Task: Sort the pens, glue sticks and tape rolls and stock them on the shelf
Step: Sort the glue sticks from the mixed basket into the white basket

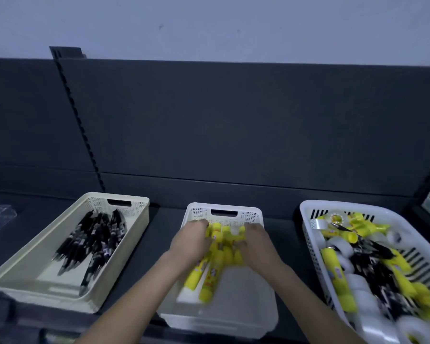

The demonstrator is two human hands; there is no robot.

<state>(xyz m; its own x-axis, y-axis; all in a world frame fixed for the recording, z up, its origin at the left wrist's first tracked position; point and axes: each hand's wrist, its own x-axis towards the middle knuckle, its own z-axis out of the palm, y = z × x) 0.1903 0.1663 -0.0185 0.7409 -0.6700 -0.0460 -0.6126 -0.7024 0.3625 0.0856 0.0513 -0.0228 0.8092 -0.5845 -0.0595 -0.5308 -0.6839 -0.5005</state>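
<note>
A person's two hands work in the middle basket (199, 212) of three set side by side on a dark shelf (163, 240). The left hand (191, 242) and right hand (257, 240) close in from either side on a bunch of yellow glue sticks (219, 259), fingers curled down over the sticks and clasping them at the far end of the basket. Motion blur hides the exact grip of each finger. Two sticks lie at an angle near the left forearm.

In the cream basket (98, 202) at left lies a pile of black pens (94, 242). The white basket (305, 214) at right holds an unsorted heap: clear tape rolls (343, 247), more yellow sticks and black pens mixed together. A dark back panel (233, 120) rises behind the baskets.
</note>
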